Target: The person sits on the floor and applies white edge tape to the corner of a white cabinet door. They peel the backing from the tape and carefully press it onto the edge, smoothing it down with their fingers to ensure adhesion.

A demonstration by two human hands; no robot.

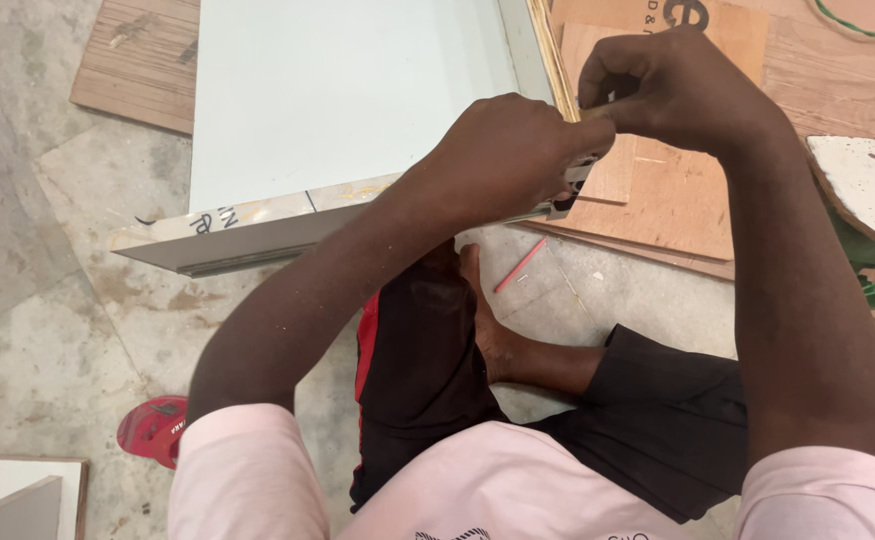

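A pale laminated board [348, 100] lies on the floor in front of me, its near edge raised and its right corner at my hands. My left hand [503, 155] is closed over that corner, where a small metal piece [568, 195] sits at the edge. My right hand [663, 85] is just above and right of it, fingers pinched on a small object that I cannot make out. Both hands touch at the corner.
Plywood sheets [678, 190] lie to the right under the corner. A thin red stick [520, 266] rests on the concrete floor by my bare foot [493, 330]. A red sandal [153, 430] sits lower left, a white-stained board [868, 185] at right, green cord [858, 25] top right.
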